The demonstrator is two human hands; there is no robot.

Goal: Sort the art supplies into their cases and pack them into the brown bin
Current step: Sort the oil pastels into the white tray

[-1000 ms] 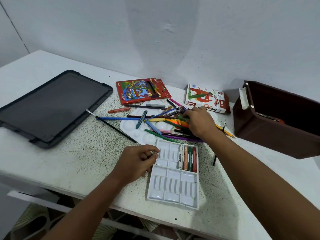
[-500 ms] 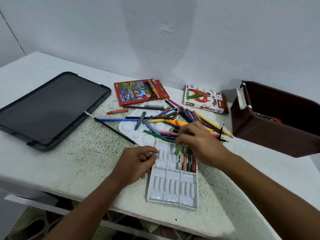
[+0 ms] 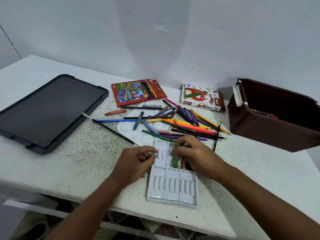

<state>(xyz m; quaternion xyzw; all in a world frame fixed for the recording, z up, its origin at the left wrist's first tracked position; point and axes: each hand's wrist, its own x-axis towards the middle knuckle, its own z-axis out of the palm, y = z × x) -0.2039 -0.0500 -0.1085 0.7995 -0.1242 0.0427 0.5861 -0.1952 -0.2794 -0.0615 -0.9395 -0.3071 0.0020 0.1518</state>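
A white plastic pastel tray [image 3: 171,189] lies near the table's front edge. My left hand [image 3: 136,163] grips its left rim. My right hand [image 3: 194,156] rests over the tray's upper right slots, fingers pinched on a green pastel [image 3: 175,161] that sits in a slot beside other pastels, partly hidden under the hand. Behind the tray, a heap of coloured pencils and pastels [image 3: 183,123] covers a white paint palette [image 3: 128,127]. The red pencil case [image 3: 136,91] and the oil pastels box [image 3: 201,97] lie by the wall. The brown bin [image 3: 275,125] stands at the right.
A dark grey bin lid [image 3: 48,110] lies flat at the left. A loose orange pastel [image 3: 115,112] and a long black brush [image 3: 112,130] lie between lid and palette. The wall runs close behind the table. Something small lies inside the bin.
My right hand left the pencil heap carrying a green pastel, moved toward me and set it down into the tray's slots. The left hand stayed on the tray's rim.
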